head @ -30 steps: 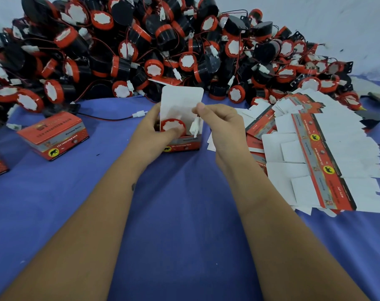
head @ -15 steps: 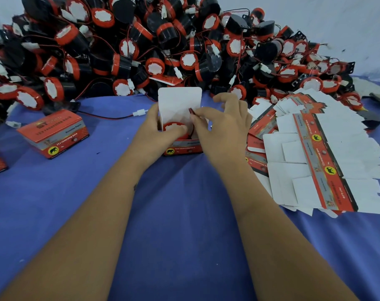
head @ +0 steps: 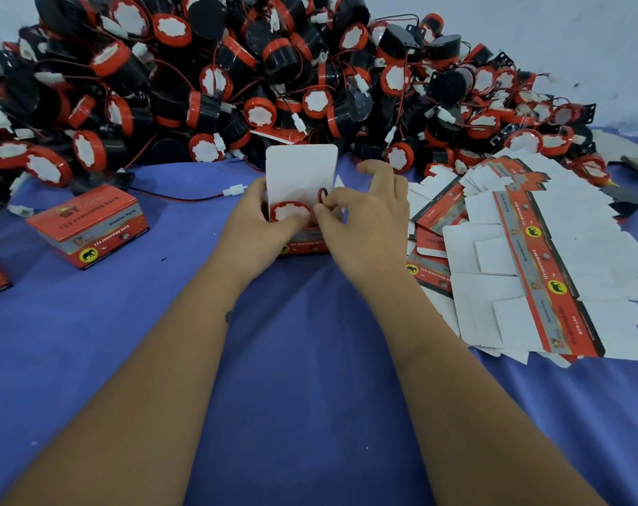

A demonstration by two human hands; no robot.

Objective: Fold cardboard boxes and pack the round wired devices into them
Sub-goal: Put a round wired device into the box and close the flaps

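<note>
An open box (head: 304,246) stands on the blue desk (head: 295,359) with its white lid flap (head: 301,169) upright. A round device (head: 290,212) sits inside, red rim and white face up. The left hand (head: 253,220) curls round the box's left side, thumb by the device's rim. The right hand (head: 364,217) pinches a loop of wire (head: 323,195) at the box's right edge, thumb and forefinger together; whether the white plug is already inside is hard to tell.

The likely step is tucking the wire in before closing. Springy wire could pop back out and get trapped under the flap, leaving the lid bulged or creased. Pressing hard could also crush the thin side wall, since the device seems to fill most of the box.

Behind lies a big heap of devices (head: 273,78); one finished box (head: 89,228) rests to the left, and flat blanks (head: 529,257) fan out to the right.
</note>
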